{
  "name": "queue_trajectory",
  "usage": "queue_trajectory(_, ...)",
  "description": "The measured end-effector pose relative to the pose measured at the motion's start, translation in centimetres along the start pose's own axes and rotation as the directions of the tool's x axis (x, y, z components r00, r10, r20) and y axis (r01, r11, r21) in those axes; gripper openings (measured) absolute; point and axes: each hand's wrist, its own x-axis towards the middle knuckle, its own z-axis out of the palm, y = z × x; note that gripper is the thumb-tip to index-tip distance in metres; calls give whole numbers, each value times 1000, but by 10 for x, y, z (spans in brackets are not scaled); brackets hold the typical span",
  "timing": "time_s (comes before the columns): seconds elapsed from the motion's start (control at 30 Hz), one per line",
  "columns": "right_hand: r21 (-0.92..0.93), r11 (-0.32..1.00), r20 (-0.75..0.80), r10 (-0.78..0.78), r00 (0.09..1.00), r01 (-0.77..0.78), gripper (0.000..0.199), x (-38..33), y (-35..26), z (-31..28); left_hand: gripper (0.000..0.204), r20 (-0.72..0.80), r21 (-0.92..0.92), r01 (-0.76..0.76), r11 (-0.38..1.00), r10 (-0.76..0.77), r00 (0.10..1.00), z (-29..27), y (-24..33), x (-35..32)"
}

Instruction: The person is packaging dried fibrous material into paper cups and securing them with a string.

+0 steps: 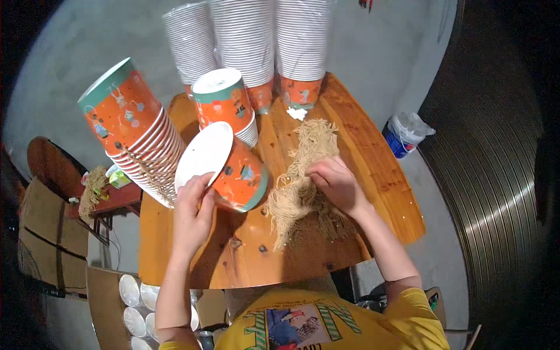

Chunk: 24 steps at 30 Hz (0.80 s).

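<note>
My left hand point(193, 204) grips the rim of an orange paper cup point(233, 169) tipped on its side, its white mouth facing me. My right hand point(335, 182) rests with closed fingers on a pile of pale dry noodles point(303, 175) spread across the wooden table point(361, 140), pinching some strands. A slanted stack of orange cups point(137, 128) leans just left of my left hand, with noodle strands hanging on its rims. A short upright stack of the same cups point(224, 102) stands behind the tipped cup.
Three tall stacks of white-rimmed cups point(245, 35) stand at the table's far edge. A blue-and-white tub with a plastic bag point(405, 135) sits on the floor to the right. Cardboard boxes point(49, 233) and white cups point(131, 306) lie lower left, beside a dark wooden stool point(52, 166).
</note>
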Motion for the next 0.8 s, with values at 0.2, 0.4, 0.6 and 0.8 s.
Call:
queue_trajectory(0.2,35,995,197,82,977,-90,5,-14,-2,13,27,90,231,-143,962,125,988,5,14,-17)
queue_trajectory(0.4,-130,990,249,79,965,-47,18,-14,-12,20,31,158,295,-164,941,121,980,11,17,-28)
queue_trajectory(0.6,-330,941,294,172,940,-69,16,1,-18,36,31,173,332,-183,925,132,976,13,15,-31)
queue_trajectory(0.8,21,973,190,223,956,-231,12,9,-22,26,28,184,321,-157,934,101,978,13,15,-31)
